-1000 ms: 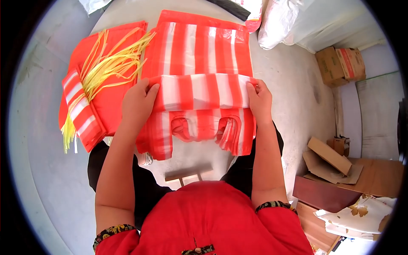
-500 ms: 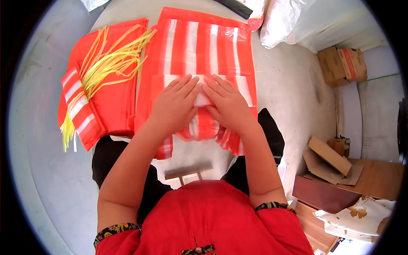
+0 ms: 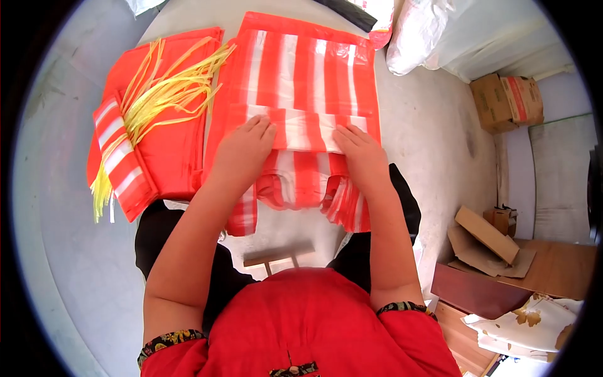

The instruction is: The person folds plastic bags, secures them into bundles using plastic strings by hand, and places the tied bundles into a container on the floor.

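A stack of red-and-white striped plastic bags (image 3: 304, 69) lies on the table in front of me, with a folded striped band (image 3: 304, 130) across it. My left hand (image 3: 246, 148) rests flat on the band's left part, fingers stretched out. On its right part lies my right hand (image 3: 362, 155), also spread flat. Gathered bag handles hang over the near edge below. Left of the stack, yellow strips (image 3: 169, 94) lie on red bags (image 3: 179, 147), beside a folded striped bundle (image 3: 122, 160).
The pale table's rim (image 3: 182, 16) shows at the top. White sacks (image 3: 414, 34) and a dark roll (image 3: 348, 14) are beyond the stack. Cardboard boxes (image 3: 505, 103) stand at the right, with flattened cardboard (image 3: 490, 242) on a brown cabinet (image 3: 559, 267) below.
My hands moved from the band's ends to its middle, opening flat, then slid apart again. The band now lies flatter on the stack.
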{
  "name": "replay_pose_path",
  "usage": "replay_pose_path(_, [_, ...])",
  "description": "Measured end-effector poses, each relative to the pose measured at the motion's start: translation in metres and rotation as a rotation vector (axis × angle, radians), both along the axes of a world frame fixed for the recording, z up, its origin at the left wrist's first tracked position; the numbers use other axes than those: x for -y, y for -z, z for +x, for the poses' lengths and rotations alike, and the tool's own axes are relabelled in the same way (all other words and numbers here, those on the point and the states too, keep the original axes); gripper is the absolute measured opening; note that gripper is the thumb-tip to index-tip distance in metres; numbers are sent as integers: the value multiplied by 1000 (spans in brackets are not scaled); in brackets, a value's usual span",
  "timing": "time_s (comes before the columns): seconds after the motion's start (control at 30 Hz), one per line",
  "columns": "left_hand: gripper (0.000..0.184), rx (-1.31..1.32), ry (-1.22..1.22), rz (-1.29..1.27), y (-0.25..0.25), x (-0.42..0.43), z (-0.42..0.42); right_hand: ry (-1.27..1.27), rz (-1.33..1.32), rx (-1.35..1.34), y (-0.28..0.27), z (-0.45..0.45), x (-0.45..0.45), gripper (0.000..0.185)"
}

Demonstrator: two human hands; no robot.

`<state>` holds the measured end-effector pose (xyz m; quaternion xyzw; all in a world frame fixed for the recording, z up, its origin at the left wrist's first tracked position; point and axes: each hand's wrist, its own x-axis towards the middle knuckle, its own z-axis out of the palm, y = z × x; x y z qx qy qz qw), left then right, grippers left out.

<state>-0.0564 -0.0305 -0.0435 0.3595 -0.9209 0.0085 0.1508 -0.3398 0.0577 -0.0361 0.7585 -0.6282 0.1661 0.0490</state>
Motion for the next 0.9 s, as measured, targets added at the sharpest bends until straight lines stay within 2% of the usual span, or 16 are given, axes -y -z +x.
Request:
replay_pose_path(0.07, [40, -3, -37, 4, -4, 1, 3, 108, 25, -62, -7, -9, -5, 38])
replay_pose_path(0.1, [38, -5, -48, 27, -14, 1, 4, 202, 41, 1, -17, -7, -7, 34])
replay_pose_path(0.13, [36, -6, -58, 48, -24, 0, 6, 188, -21, -1, -22, -12, -7, 36])
replay_pose_path(0.23, [32, 8, -196, 354, -56, -5, 3, 162, -175, 0, -46, -33, -9, 40])
replay_pose_path(0.33, [29, -387, -201, 751, -73, -11, 15, 330, -719, 220, -76, -14, 6, 44])
replay_pose_path(0.43, [28, -989, -87, 1374, -52, -4, 28, 214, -634, 1101, -83, 7, 12, 55])
replay_pose_path(0.5, [34, -1129, -146, 1578, -49, -11, 29, 277, -250, 1655, -48, 16, 18, 63])
replay_pose_path(0.53, [38, -1197, -178, 1683, -49, -15, 29, 263, -17, 1833, -44, 38, 21, 66])
replay_pose_path(0.57, [42, -1174, -189, 1671, -44, -17, 28, 248, 232, 1995, -38, 61, 24, 69])
replay_pose_path(0.67, [58, -1090, -238, 1628, -33, -26, 26, 224, 398, 1782, -32, 106, 17, 76])
replay_pose_path(0.77, [76, -960, -255, 1520, -31, -34, 28, 82, 353, 1608, -17, 108, 25, 86])
replay_pose_path(0.9, [91, -724, -215, 1310, -36, -38, 30, 138, 290, 1465, -20, 116, 35, 94])
